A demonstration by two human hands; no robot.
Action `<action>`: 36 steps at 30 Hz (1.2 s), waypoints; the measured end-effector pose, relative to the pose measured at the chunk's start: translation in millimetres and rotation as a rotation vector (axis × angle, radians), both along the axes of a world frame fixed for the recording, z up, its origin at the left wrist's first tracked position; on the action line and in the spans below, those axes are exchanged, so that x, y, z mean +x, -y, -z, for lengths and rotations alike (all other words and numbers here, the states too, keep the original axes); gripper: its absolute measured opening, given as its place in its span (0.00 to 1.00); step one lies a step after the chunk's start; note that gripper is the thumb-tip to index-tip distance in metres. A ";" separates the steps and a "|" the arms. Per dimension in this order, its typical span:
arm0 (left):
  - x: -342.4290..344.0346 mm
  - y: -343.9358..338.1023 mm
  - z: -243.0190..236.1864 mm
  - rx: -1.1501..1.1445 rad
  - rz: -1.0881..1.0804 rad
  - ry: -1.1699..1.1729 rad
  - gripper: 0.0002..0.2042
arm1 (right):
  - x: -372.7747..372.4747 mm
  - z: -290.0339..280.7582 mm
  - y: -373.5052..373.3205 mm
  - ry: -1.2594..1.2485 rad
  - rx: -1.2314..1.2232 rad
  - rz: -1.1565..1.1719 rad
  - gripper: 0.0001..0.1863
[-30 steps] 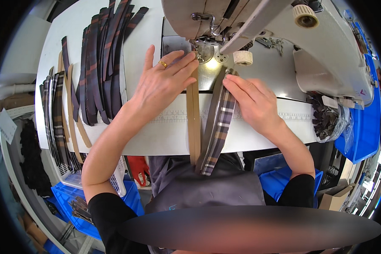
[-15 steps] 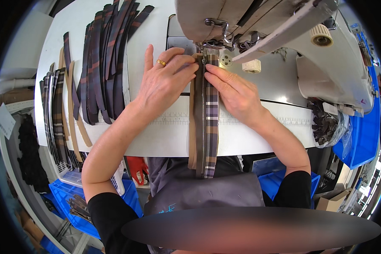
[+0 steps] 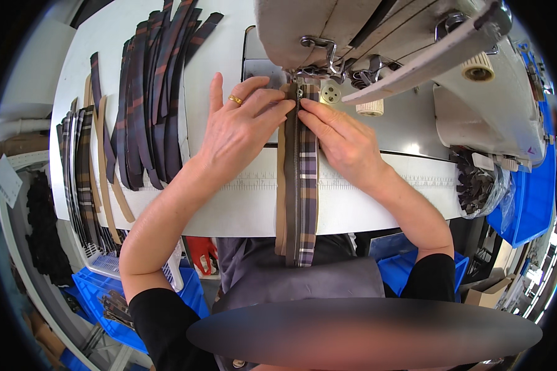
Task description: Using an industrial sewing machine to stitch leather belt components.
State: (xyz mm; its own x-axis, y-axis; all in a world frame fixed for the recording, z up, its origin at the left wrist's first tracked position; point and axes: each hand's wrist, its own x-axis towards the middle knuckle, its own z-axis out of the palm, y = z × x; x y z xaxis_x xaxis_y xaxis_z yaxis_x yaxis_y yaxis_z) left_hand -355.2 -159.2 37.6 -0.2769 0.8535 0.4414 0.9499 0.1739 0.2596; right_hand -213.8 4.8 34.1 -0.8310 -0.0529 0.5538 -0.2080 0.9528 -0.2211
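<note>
Zipper [image 3: 296,185] overhangs the table's front edge [image 3: 244,232], room either side.

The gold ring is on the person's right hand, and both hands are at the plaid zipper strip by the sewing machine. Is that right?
Not quite: the head view shows the gold ring on the person's left hand. The left hand and right hand are indeed both at the plaid zipper strip by the sewing machine.
</note>
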 end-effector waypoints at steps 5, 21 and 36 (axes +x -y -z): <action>1.0 -0.2 -1.8 -0.030 0.004 -0.002 0.13 | 0.8 -6.1 0.3 0.024 0.039 0.022 0.21; -1.0 0.4 5.4 0.089 0.015 -0.034 0.11 | -2.3 -14.9 12.7 0.100 0.112 0.010 0.23; -322.3 115.7 -9.8 -0.324 -1.187 0.040 0.15 | -1.0 -12.5 13.3 0.040 0.090 0.005 0.19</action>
